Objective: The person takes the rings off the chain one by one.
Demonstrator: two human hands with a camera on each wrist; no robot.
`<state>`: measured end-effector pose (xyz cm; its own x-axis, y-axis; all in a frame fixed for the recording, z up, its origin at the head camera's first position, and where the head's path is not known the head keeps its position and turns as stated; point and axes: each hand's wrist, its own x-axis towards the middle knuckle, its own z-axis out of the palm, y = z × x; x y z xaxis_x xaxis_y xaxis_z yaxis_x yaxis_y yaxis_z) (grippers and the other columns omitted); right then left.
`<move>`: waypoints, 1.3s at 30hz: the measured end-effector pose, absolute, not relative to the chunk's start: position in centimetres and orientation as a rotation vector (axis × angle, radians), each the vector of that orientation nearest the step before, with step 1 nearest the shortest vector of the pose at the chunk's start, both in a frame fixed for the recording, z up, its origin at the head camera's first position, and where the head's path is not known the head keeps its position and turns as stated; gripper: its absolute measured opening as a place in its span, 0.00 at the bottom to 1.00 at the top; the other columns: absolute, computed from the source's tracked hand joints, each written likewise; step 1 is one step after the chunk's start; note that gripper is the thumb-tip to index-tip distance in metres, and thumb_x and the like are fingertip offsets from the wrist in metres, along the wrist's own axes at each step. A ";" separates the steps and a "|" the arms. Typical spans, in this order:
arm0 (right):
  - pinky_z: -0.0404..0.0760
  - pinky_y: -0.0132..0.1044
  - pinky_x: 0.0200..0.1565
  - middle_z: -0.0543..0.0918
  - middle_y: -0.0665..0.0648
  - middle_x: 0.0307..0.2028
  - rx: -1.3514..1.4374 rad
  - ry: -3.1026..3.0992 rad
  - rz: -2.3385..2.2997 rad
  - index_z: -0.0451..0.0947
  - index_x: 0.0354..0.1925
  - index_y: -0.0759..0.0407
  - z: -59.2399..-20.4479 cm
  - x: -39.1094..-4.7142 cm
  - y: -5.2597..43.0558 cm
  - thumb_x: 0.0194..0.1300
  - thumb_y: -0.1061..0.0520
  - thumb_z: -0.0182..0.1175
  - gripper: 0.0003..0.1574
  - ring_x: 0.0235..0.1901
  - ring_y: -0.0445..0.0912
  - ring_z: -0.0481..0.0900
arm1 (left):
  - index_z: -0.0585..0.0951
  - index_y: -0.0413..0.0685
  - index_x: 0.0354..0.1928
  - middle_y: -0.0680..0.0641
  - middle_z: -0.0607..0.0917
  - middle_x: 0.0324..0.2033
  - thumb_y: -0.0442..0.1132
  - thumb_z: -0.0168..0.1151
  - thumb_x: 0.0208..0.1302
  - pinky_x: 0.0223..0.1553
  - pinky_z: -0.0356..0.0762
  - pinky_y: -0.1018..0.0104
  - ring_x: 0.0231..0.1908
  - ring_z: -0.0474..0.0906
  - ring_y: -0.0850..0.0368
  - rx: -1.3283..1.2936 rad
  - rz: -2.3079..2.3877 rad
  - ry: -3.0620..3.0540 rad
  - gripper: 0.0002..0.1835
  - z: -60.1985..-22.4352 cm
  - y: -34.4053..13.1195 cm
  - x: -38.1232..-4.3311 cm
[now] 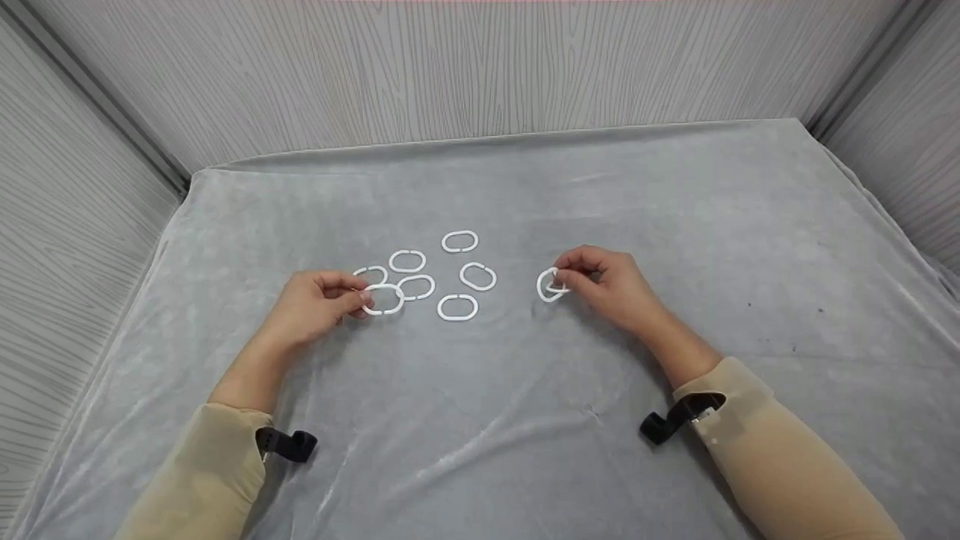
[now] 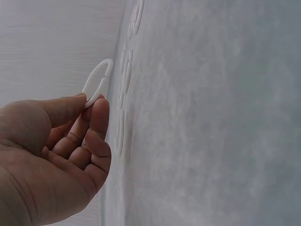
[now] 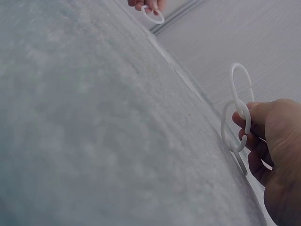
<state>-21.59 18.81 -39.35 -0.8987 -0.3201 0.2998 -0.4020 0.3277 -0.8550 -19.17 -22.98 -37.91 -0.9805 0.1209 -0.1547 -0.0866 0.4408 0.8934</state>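
Observation:
In the head view my left hand (image 1: 319, 304) pinches one white oval curtain ring (image 1: 384, 313) between thumb and fingertips at the left of the cloth. The left wrist view shows this ring (image 2: 104, 84) raised off the surface, with a small break in its side. My right hand (image 1: 606, 289) holds a white ring (image 3: 232, 77) between thumb and index finger. A second ring (image 3: 223, 126) hangs linked through it, its split end close to the curled fingers. From above, these two overlap, so part of the pair is hidden by the fingers.
Several loose white rings, such as the far ring (image 1: 460, 250) and the near ring (image 1: 457, 319), lie between the hands on the grey cloth (image 1: 480, 405). A wood-grain wall (image 1: 480, 75) stands behind the table. Each wrist wears a black camera mount (image 1: 289, 444).

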 end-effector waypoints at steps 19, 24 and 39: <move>0.81 0.29 0.39 0.90 0.55 0.37 0.709 -2.480 1.679 0.89 0.44 0.61 -42.5 -23.5 19.9 0.72 0.61 0.70 0.05 0.36 0.44 0.85 | 0.85 0.29 0.54 0.46 0.91 0.35 0.34 0.70 0.71 0.36 0.82 0.73 0.32 0.86 0.64 -0.004 1.483 2.539 0.16 -39.5 -24.1 -19.0; 0.80 0.30 0.39 0.90 0.56 0.37 0.708 -2.469 1.691 0.89 0.44 0.62 -42.5 -23.5 19.9 0.72 0.62 0.70 0.05 0.35 0.44 0.84 | 0.86 0.30 0.53 0.45 0.91 0.35 0.35 0.71 0.71 0.35 0.79 0.74 0.32 0.85 0.64 0.027 1.424 2.607 0.15 -39.4 -24.0 -19.0; 0.77 0.26 0.37 0.88 0.68 0.37 0.689 -2.474 1.700 0.84 0.44 0.75 -40.1 -22.0 19.0 0.71 0.71 0.66 0.06 0.33 0.42 0.82 | 0.89 0.35 0.50 0.44 0.90 0.40 0.36 0.72 0.68 0.33 0.74 0.75 0.36 0.79 0.62 0.056 1.324 2.812 0.13 -38.4 -24.2 -19.0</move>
<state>-22.02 18.98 -40.08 -0.8981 -0.3253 0.2960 -0.3930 0.2912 -0.8722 -18.99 -24.19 -38.40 -0.9988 0.0465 -0.0146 0.0183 0.6366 0.7710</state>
